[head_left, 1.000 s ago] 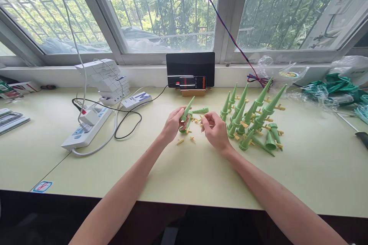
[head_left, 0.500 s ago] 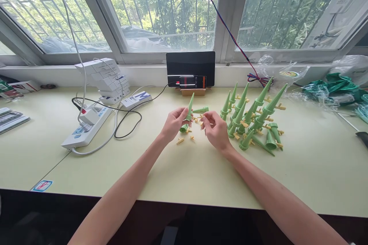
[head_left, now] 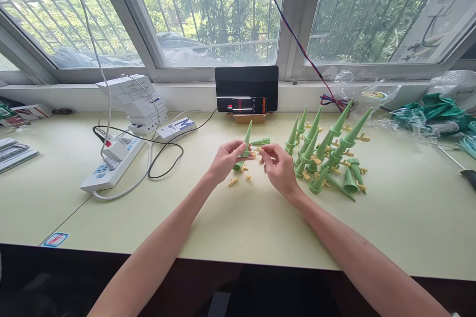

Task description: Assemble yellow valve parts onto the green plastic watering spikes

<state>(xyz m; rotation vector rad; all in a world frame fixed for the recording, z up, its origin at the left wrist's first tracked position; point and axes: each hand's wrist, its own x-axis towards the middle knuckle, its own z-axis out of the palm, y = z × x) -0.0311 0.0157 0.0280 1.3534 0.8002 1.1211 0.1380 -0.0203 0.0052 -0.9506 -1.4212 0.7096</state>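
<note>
Held upright in my left hand (head_left: 224,160) is a green plastic watering spike (head_left: 248,133), its point up and its collar between thumb and fingers. Just right of it, my right hand (head_left: 278,167) is closed in a pinch on a small yellow valve (head_left: 259,154), mostly covered by the fingertips and close to the spike's collar. Beneath and between the hands lie loose yellow valves (head_left: 233,182). Another green spike (head_left: 260,141) lies on its side behind them, and a green part (head_left: 238,165) shows partly under my left hand.
Several green spikes with yellow valves (head_left: 334,151) stand and lie to the right of my right hand. A power strip (head_left: 111,166) with cables and stacked white boxes (head_left: 136,101) are on the left. A phone (head_left: 249,105) leans against a dark tablet (head_left: 246,79) at the back.
My left hand has shifted the spike slightly right, toward my right hand. The right hand keeps its pinch almost in place.
</note>
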